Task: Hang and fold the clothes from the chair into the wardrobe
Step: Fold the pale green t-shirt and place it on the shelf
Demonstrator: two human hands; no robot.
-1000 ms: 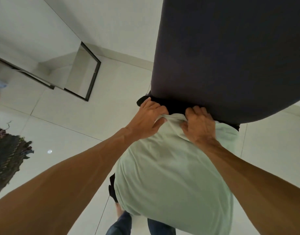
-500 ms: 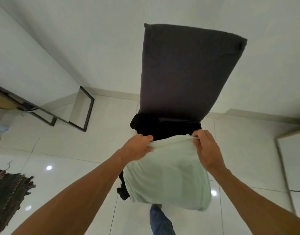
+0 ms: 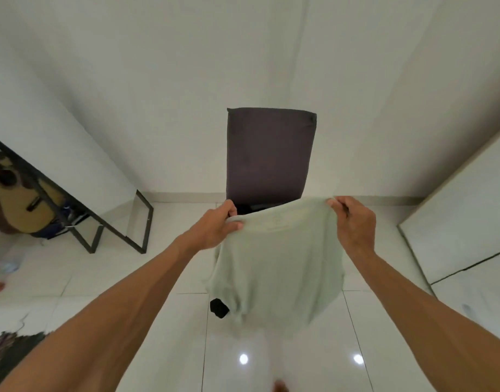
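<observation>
Here left hand (image 3: 214, 227) and right hand (image 3: 354, 224) pinch the green shirt (image 3: 277, 264) — chair (image 3: 268, 154) just behind, guitar (image 3: 14, 205) well apart.

Seat of the chair (image 3: 268, 154) behind the shirt (image 3: 277, 264)

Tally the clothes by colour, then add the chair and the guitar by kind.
Pale green shirt: 1, held by the left hand and right hand.
Black garment: 1 that shows, on the chair.
Chair: 1.
Guitar: 1.
Total: 4.
</observation>
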